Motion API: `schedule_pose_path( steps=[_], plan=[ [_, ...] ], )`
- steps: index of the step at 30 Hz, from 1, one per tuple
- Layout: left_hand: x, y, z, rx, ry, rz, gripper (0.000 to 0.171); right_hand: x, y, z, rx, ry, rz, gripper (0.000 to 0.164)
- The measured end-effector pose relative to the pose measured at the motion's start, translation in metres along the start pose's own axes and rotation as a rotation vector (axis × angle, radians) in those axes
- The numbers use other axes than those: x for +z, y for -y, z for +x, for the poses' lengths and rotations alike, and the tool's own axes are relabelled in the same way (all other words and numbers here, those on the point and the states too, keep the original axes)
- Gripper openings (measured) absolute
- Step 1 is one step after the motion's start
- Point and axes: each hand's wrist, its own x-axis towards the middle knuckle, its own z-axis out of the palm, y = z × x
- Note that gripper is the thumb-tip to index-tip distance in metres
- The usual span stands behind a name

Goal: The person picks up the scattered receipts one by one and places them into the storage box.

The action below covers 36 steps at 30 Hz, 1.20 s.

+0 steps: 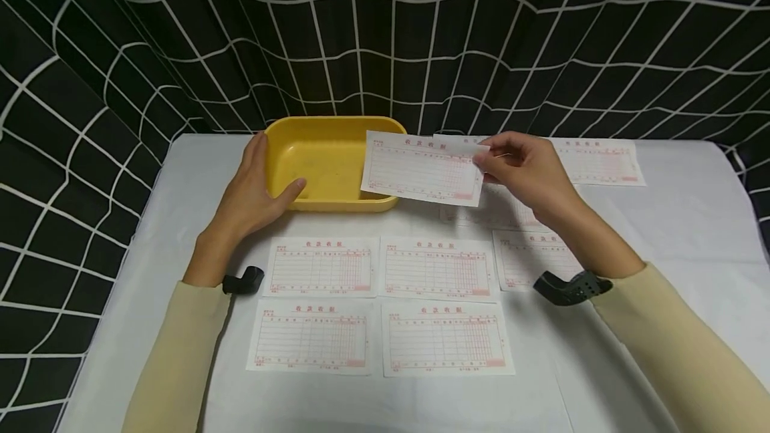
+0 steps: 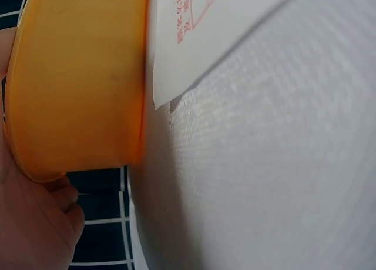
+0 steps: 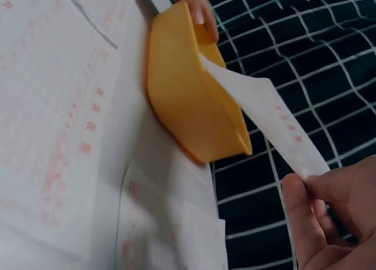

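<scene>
My left hand grips the left end of a yellow plastic basin, thumb over its near rim and fingers along the outer side. Between thumb and fingers, my right hand pinches the right edge of a printed receipt slip with red lines and characters. That slip is raised, its left part overlapping the basin's right end in the head view. In the right wrist view the slip stretches from the fingertips toward the basin rim. The visible part of the basin's floor is bare.
More receipt slips lie on the white-covered table: a near pair including one slip, a middle row with a slip, and others at the back right such as this slip. Black cloth with white grid lines hangs behind.
</scene>
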Motion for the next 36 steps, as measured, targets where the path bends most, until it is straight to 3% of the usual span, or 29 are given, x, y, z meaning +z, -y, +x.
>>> schedule_pose_path(
  steps=[9, 20, 23, 28, 36],
  plan=[
    [0.0, -0.001, 0.001, -0.007, 0.008, -0.003, 0.107, 0.03, 0.025, 0.026, -0.001, 0.058, -0.008, 0.023],
    [0.001, -0.002, 0.002, -0.005, 0.017, 0.009, 0.107, 0.072, 0.048, 0.045, -0.081, 0.13, 0.007, 0.018],
    [0.0, -0.001, 0.0, -0.004, 0.012, 0.004, 0.107, 0.081, 0.051, 0.048, -0.149, 0.129, -0.036, 0.023],
    [0.0, -0.001, -0.001, -0.003, 0.015, -0.008, 0.107, 0.08, 0.048, 0.044, -0.246, 0.072, -0.087, 0.04],
    [-0.001, 0.0, 0.0, 0.009, 0.01, 0.006, 0.107, 0.063, 0.033, 0.032, -0.279, 0.088, -0.143, 0.042]
  ],
)
